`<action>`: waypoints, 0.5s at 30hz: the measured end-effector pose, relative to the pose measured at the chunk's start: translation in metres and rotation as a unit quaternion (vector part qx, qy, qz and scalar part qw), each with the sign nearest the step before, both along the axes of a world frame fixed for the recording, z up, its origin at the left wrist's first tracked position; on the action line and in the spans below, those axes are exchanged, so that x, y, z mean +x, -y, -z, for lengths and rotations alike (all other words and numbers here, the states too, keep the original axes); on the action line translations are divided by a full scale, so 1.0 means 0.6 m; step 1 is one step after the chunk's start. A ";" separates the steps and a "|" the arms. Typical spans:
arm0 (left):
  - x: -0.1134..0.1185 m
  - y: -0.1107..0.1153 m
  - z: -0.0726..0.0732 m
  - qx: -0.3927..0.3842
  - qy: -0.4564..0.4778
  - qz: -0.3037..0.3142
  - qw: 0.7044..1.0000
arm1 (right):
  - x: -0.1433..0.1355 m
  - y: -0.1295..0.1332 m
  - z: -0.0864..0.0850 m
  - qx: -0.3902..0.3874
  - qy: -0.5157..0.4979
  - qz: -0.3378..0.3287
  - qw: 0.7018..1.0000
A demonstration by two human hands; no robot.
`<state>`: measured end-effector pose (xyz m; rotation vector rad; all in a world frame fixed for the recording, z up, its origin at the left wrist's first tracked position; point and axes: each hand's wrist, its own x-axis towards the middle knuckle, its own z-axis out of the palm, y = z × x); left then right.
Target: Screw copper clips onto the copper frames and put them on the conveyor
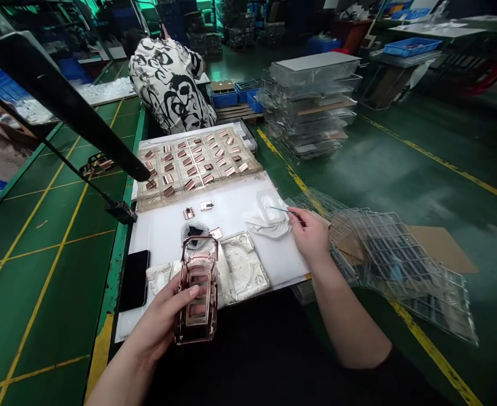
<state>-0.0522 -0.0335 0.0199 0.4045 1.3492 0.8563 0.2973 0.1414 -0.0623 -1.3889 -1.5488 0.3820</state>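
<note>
A copper-coloured metal frame (pixel 209 285) with rectangular openings is gripped in my left hand (pixel 170 310), thumb across its front. My right hand (pixel 311 234) pinches a thin tool (pixel 278 209), whose tip is over a crumpled white cloth (pixel 269 223) on the white work surface (pixel 163 225). A whitish square block with a round recess (pixel 242 264) lies between the hands. Behind the frame are a small bag with black contents (pixel 194 234) and small metal parts (pixel 206 206).
A tray of small copper pieces (pixel 197 159) stands at the back. A black phone (pixel 134 281) lies at the left, near a black lamp arm (pixel 79 107). A person in a patterned shirt (pixel 172 84) sits beyond. Stacked clear trays (pixel 311 107) stand on the floor.
</note>
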 end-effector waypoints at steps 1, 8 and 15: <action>0.000 -0.005 -0.001 0.010 -0.033 0.018 0.999 | 0.004 0.006 0.001 -0.014 -0.001 -0.015 1.000; -0.031 -0.043 0.020 0.161 -0.330 0.207 0.907 | 0.090 0.095 0.047 -0.102 -0.021 0.021 0.994; -0.087 -0.105 0.045 0.219 -0.550 0.385 0.708 | 0.213 0.081 0.247 -0.329 0.024 0.194 0.924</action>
